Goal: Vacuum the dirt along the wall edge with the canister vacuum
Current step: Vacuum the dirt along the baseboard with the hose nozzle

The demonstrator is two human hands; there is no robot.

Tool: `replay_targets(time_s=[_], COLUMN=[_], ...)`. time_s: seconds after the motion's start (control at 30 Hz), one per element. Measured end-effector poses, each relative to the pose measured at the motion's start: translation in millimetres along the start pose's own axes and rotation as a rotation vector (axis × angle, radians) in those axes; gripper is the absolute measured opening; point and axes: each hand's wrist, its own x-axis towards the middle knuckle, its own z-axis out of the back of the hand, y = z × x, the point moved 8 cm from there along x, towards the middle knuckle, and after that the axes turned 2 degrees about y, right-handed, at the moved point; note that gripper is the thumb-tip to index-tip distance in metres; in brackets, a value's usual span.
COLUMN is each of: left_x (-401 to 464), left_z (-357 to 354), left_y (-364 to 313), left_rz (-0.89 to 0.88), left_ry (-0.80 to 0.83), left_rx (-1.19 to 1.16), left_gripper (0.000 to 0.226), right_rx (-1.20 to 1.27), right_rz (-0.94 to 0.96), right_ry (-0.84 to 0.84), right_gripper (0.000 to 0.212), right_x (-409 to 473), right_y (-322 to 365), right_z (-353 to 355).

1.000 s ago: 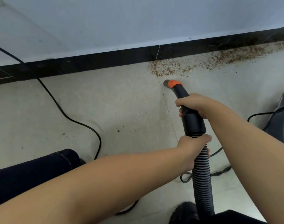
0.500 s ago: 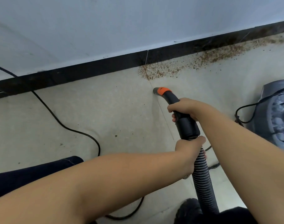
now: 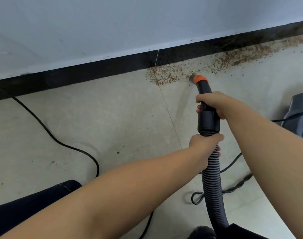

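- The right hand (image 3: 212,105) is wrapped around the black rigid handle (image 3: 207,118) of the vacuum, fingers curled over its top, well up towards the nozzle end.
- The left hand (image 3: 204,145) grips the ribbed hose (image 3: 212,190) just below the handle's collar, so the two hands sit one behind the other, close together but not touching.
- The orange-collared nozzle (image 3: 198,79) points away from the person towards the wall, its mouth down at the floor (image 3: 113,121), right at the near fringe of the dirt.
- The dirt (image 3: 207,66) lies as a reddish-brown granular band on the floor hard against the black baseboard (image 3: 95,71). Its long axis runs along the wall, from a patch just left of the nozzle out towards the floor's far right corner, where it looks thickest.
- Handle and hose run roughly straight out from the body, so the tool meets the band almost crosswise. As I read it, the coming move is a sideways sweep along the wall, and most of the dirt lies to the right.
- The right hand is the nearer to the dirt and would steer; the left mainly carries the hose.
- The grey canister (image 3: 299,116) sits at the floor's right edge, and a black power cord (image 3: 64,144) loops across the left side, well clear of the nozzle.
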Motion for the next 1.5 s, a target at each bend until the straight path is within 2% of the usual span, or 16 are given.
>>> replay_targets(time_s=[0.33, 0.53, 0.7, 0.93, 1.17, 1.5], left_x=[-12.8, -20.5, -21.9, -24.3, -34.0, -13.2], left_z=[-4.2, -10.8, -5.6, 25.0, 28.7, 25.0], left_y=[12.3, 27.4, 27.4, 8.7, 19.4, 5.8], left_rz=[-0.002, 0.009, 0.004, -0.050, -0.069, -0.037], left_ry=[0.014, 0.051, 0.020, -0.066, -0.131, -0.043], left_rx=[-0.035, 0.035, 0.041, -0.086, -0.190, -0.024], left_gripper=[0.013, 0.015, 0.017, 0.014, 0.016, 0.015], right_rx=[-0.103, -0.043, -0.029, -0.106, -0.275, -0.047], right_rz=[0.004, -0.033, -0.027, 0.066, 0.090, 0.049], right_ry=[0.077, -0.001, -0.002, 0.138, 0.263, 0.077], right_gripper=[0.015, 0.018, 0.027, 0.023, 0.018, 0.012], right_x=[-12.4, -25.1, -26.0, -24.6, -39.3, -21.1], right_y=[-4.0, -30.2, -29.0, 10.6, 15.5, 8.8], right_z=[-12.7, 7.7, 3.7, -51.1, -86.8, -39.1])
